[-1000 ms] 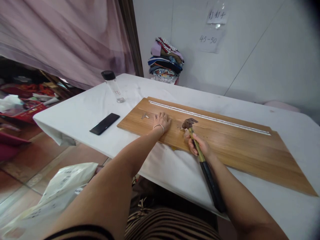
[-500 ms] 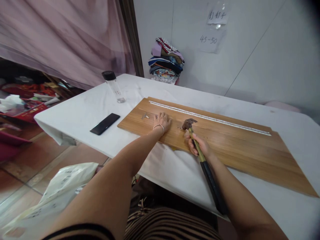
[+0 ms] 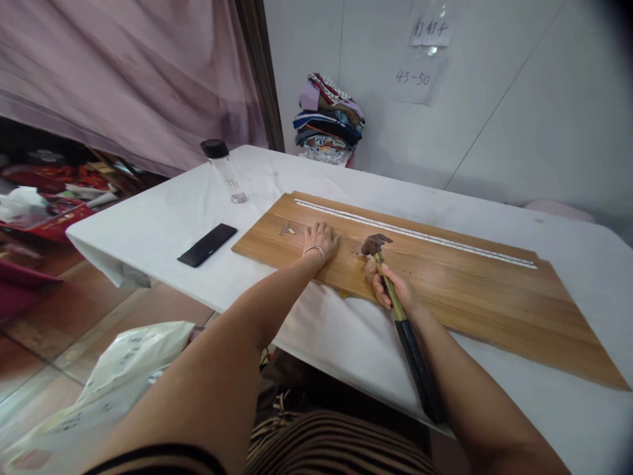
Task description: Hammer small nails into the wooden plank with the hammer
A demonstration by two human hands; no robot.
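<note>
My left hand [image 3: 321,241] lies flat on the wooden board [image 3: 475,297], fingers stretched out, a thin bracelet at the wrist. Just left of it a few nails [image 3: 288,231] rest on the wood. My right hand [image 3: 390,285] is wrapped around the upper handle of a claw hammer [image 3: 395,300], close below its rusty head. The hammer head is over the board, and its black grip slants down toward me past the table edge. Small dark marks [image 3: 353,253] show on the board between my left hand and the hammer head. A white measuring strip [image 3: 415,233] runs along the board's far side.
The board lies on a table with a white cloth [image 3: 163,204]. A black phone [image 3: 208,245] and a clear bottle with a dark lid [image 3: 225,171] stand to the left. Folded clothes [image 3: 329,122] are stacked by the wall. A plastic bag [image 3: 113,376] is at lower left.
The hammer and my right hand have shifted very slightly. My left hand stays in the same place on the board.
</note>
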